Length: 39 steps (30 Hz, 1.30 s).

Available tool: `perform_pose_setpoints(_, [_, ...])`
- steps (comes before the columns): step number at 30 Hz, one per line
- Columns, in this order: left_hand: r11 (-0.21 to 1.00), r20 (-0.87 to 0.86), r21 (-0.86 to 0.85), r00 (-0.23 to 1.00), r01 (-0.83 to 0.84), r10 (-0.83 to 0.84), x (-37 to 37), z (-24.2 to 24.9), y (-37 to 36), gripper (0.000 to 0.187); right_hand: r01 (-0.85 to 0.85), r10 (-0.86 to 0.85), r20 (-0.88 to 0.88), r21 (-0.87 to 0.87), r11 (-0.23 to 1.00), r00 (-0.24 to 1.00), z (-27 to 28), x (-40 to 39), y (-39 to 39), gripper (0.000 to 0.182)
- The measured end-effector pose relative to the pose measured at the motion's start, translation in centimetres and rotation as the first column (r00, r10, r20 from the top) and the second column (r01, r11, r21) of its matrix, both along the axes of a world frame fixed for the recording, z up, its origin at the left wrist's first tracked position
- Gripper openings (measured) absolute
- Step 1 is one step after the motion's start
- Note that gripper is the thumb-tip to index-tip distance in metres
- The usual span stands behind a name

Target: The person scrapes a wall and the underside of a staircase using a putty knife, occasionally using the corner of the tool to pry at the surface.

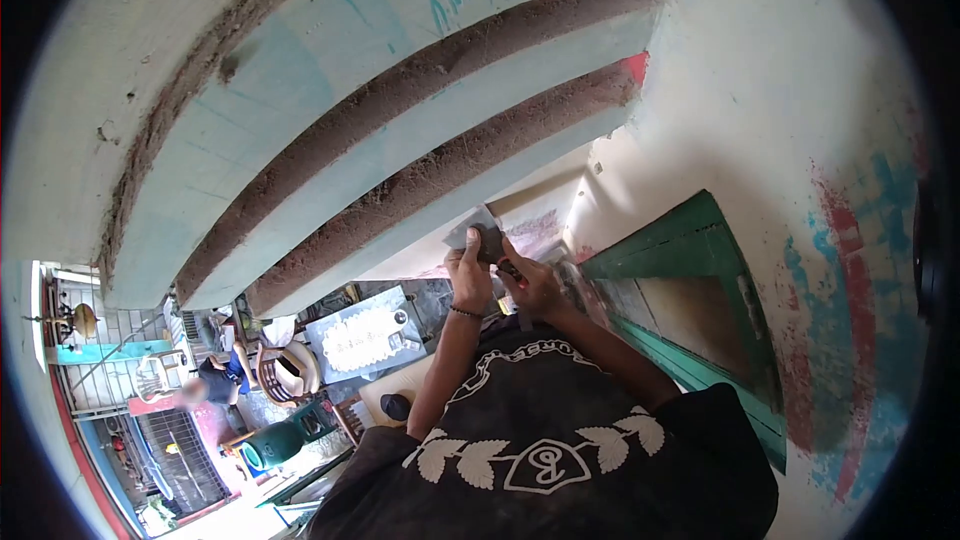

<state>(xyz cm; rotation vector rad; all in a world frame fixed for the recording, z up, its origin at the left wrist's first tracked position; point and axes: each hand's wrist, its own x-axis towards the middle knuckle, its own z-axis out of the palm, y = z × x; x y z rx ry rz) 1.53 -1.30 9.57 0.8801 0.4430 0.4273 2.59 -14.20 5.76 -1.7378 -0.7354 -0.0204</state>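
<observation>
In front of my chest, both hands are raised close together. My left hand (468,276), a dark bracelet at its wrist, pinches a flat dark grey piece (489,243) with the thumb lying on its face. My right hand (537,287) is beside it, its fingertips at the right edge of the piece. Closed in the right hand is a small dark object with a red part (510,271); I cannot tell whether it is joined to the grey piece.
Overhead run pale blue beams (420,115) with rough brown dusty bands between. A white wall (740,100) with red and blue paint patches rises at right, beside a green-framed door (660,255). Far below left are a table (325,340), chairs (290,372), a green barrel (270,445) and a person (215,385).
</observation>
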Motion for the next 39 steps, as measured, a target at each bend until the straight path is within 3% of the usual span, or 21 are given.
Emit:
perform_pose_setpoints(2, [0.999, -0.007, 0.010, 0.999, -0.035, 0.036, 0.0, 0.2, -0.2, 0.025, -0.013, 0.008, 0.074, 0.070, 0.997, 0.997, -0.2, 0.5, 0.2, 0.062])
perform_pose_setpoints(3, [0.993, 0.006, 0.115, 0.999, 0.033, -0.034, 0.0, 1.3, 0.6, 0.025, 0.011, -0.026, 0.132, 0.110, 0.994, 0.991, 0.9, 0.7, 0.9, 0.061])
perform_pose_setpoints(6, [0.992, 0.033, 0.087, 0.995, 0.090, -0.093, -0.2, 0.7, 1.0, 0.028, 0.020, -0.026, 0.056, 0.102, 0.995, 0.998, 1.6, 0.4, 1.0, 0.060])
perform_pose_setpoints(8, [1.000, -0.046, -0.012, 0.999, -0.012, 0.012, -0.2, -1.5, 0.0, 0.027, -0.013, 0.011, 0.034, 0.068, 0.998, 0.999, -0.3, 0.2, -0.2, 0.061])
perform_pose_setpoints(10, [1.000, -0.054, 0.009, 0.998, 0.028, -0.027, -0.4, -0.6, 0.1, 0.026, -0.039, 0.038, 0.024, 0.062, 0.997, 0.999, 0.4, 0.6, -0.5, 0.061])
perform_pose_setpoints(13, [0.975, 0.022, 0.196, 0.994, 0.102, -0.108, 0.1, 3.7, 0.7, 0.026, 0.026, -0.040, 0.104, 0.129, 0.991, 0.994, 2.3, 0.5, 1.0, 0.062])
perform_pose_setpoints(16, [0.996, -0.077, 0.081, 0.997, 0.032, -0.026, -0.4, -1.1, 0.6, 0.026, -0.003, -0.001, 0.047, 0.096, 0.995, 0.999, -0.2, 0.5, 0.1, 0.064])
perform_pose_setpoints(17, [0.970, -0.090, 0.239, 0.996, 0.036, -0.015, -0.6, -2.2, 0.3, 0.026, -0.031, 0.031, 0.001, 0.063, 0.997, 1.000, -1.3, 0.2, -0.4, 0.065])
perform_pose_setpoints(20, [0.992, 0.050, 0.128, 0.998, 0.019, -0.026, 0.3, 2.3, 0.6, 0.027, 0.007, -0.026, 0.124, 0.144, 0.989, 0.992, 2.7, 0.9, 1.0, 0.064])
perform_pose_setpoints(21, [0.973, 0.088, 0.232, 0.996, 0.011, -0.033, 0.4, 3.7, 1.1, 0.030, -0.019, 0.013, 0.041, 0.169, 0.985, 0.999, 4.6, 1.0, 1.3, 0.062])
perform_pose_setpoints(24, [0.990, -0.009, 0.134, 0.999, 0.051, -0.050, -0.1, 1.8, 0.9, 0.026, 0.011, -0.017, 0.025, 0.209, 0.978, 1.000, 1.7, 0.1, 1.2, 0.062])
perform_pose_setpoints(25, [0.995, -0.023, 0.058, 0.996, -0.081, 0.082, 0.3, 0.6, -0.3, 0.027, 0.013, -0.023, 0.080, 0.124, 0.992, 0.997, 0.6, 0.0, 0.3, 0.065])
perform_pose_setpoints(26, [0.996, -0.077, -0.010, 0.994, -0.084, 0.083, -0.3, -0.4, -0.4, 0.027, -0.004, -0.003, 0.063, 0.123, 0.992, 0.998, -0.7, -0.2, 0.0, 0.065])
perform_pose_setpoints(27, [0.960, -0.147, 0.281, 0.987, -0.023, 0.067, -1.1, -0.2, 0.1, 0.027, -0.021, 0.016, 0.037, 0.126, 0.992, 0.999, -0.2, 0.0, -0.1, 0.065])
perform_pose_setpoints(29, [0.970, -0.164, 0.233, 0.986, 0.066, -0.028, -1.5, -0.4, 1.6, 0.025, 0.011, -0.013, 0.017, 0.115, 0.993, 1.000, 1.2, -1.3, 0.3, 0.065])
perform_pose_setpoints(32, [0.996, -0.088, 0.094, 0.996, 0.000, 0.008, -0.9, -1.0, 0.7, 0.028, -0.014, 0.014, -0.016, -0.041, 0.999, 1.000, 0.4, -0.8, -0.8, 0.063])
perform_pose_setpoints(35, [0.989, -0.101, 0.151, 0.995, 0.011, 0.004, -1.1, -0.5, 0.5, 0.030, 0.006, -0.005, 0.019, -0.047, 0.999, 1.000, -0.7, -0.5, -0.4, 0.062])
perform_pose_setpoints(36, [0.985, -0.095, 0.169, 0.995, 0.015, 0.002, -0.7, -0.4, 0.4, 0.030, 0.048, -0.052, 0.048, 0.084, 0.995, 0.997, -0.1, -0.9, 0.0, 0.062])
perform_pose_setpoints(38, [0.976, -0.112, 0.214, 0.993, 0.047, -0.023, -0.7, -1.0, 0.8, 0.031, 0.066, -0.083, 0.145, 0.119, 0.991, 0.986, 0.1, -0.9, 0.0, 0.063])
perform_pose_setpoints(39, [0.978, -0.111, 0.203, 0.993, 0.059, -0.037, -0.8, -1.5, 1.0, 0.031, 0.055, -0.058, 0.096, 0.029, 0.998, 0.994, -0.2, -0.8, -0.2, 0.063])
